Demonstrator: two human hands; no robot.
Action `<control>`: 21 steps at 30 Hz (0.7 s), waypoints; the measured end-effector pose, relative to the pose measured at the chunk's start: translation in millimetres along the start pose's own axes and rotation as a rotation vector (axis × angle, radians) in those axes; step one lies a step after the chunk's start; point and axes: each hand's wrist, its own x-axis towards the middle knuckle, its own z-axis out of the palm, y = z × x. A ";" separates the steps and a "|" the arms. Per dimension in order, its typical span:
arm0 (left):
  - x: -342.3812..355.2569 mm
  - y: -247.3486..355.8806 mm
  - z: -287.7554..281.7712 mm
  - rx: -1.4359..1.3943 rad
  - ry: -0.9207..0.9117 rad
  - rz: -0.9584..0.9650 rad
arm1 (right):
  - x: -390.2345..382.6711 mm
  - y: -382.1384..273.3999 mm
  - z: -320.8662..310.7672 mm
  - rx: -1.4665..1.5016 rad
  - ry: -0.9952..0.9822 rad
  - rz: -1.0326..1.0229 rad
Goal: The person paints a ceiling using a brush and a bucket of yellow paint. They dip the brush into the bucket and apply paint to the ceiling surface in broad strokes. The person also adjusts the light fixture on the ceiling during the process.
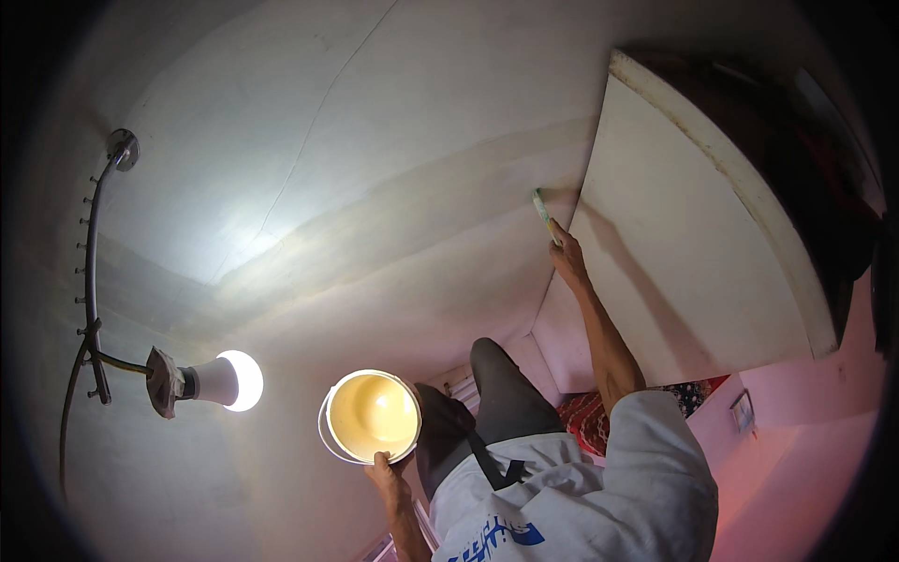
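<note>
My left hand (387, 476) grips the rim of a white bucket (346, 417) at the lower middle, its cream-yellow contents visible inside and a wire handle hanging at its side. My right hand (565, 251) is closed on a brush (543, 211) with a yellow handle and pale greenish upper part, raised at the end of my outstretched arm. The brush tip is at or very close to the patchy off-white wall (440, 197), just left of a pale panel (693, 244), and casts a shadow there. Whether it touches cannot be told.
A metal rail (91, 262) on the left wall has a cable and a glowing bulb (239, 380). The panel's thick curved edge (730, 178) borders a dark recess at right. Below are my legs (506, 393), a red patterned cloth (585, 421) and a small frame (743, 410) on a pink wall.
</note>
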 end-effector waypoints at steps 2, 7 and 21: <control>1.9 0.6 1.0 -0.001 -0.019 -0.010 | -16.0 -8.2 -21.1 0.082 -0.014 -0.014; -5.3 7.7 9.7 -0.038 0.021 -0.022 | -28.8 -15.8 -29.9 -0.169 0.272 0.058; -9.8 12.9 11.0 -0.036 0.062 -0.028 | 37.1 -20.1 33.6 -0.236 0.379 0.223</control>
